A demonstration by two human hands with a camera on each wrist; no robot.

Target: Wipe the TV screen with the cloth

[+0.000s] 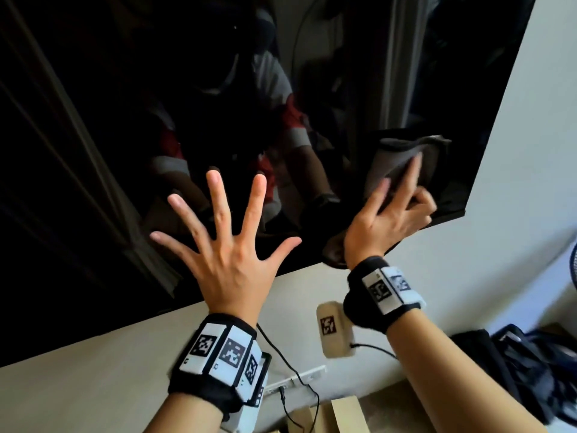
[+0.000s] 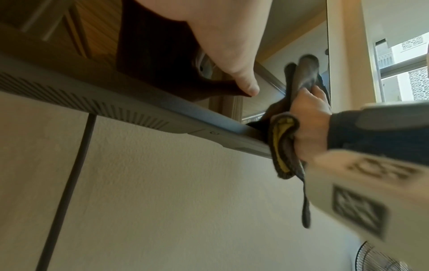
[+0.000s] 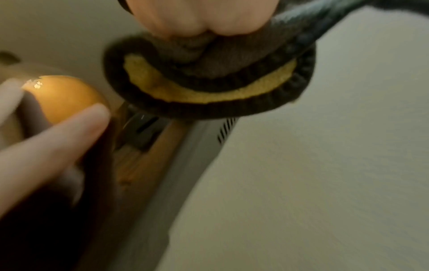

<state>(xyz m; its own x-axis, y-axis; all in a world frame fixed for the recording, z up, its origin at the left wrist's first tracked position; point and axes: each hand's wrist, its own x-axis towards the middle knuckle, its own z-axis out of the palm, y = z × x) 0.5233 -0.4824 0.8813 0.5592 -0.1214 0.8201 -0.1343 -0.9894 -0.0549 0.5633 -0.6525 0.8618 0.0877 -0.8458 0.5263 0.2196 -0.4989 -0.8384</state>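
Note:
The dark wall-mounted TV screen [image 1: 125, 151] fills the upper head view, and my reflection shows in it. My left hand [image 1: 224, 245] lies flat on the glass near the lower edge with its fingers spread wide and nothing in it. My right hand [image 1: 390, 223] grips a grey cloth [image 1: 402, 151] and presses it on the screen's lower right corner. In the left wrist view the cloth [image 2: 283, 143] shows a yellow inner side and hangs below the TV's bottom edge [image 2: 116, 102]. The right wrist view shows the bunched cloth [image 3: 209, 80] close up and blurred.
A pale wall [image 1: 515, 151] runs below and right of the TV. A black cable [image 1: 290, 364] drops to a white power strip [image 1: 296, 379]. Cardboard boxes [image 1: 343, 414] and a dark bag [image 1: 515, 364] sit below. A fan [image 2: 380, 256] stands at the right.

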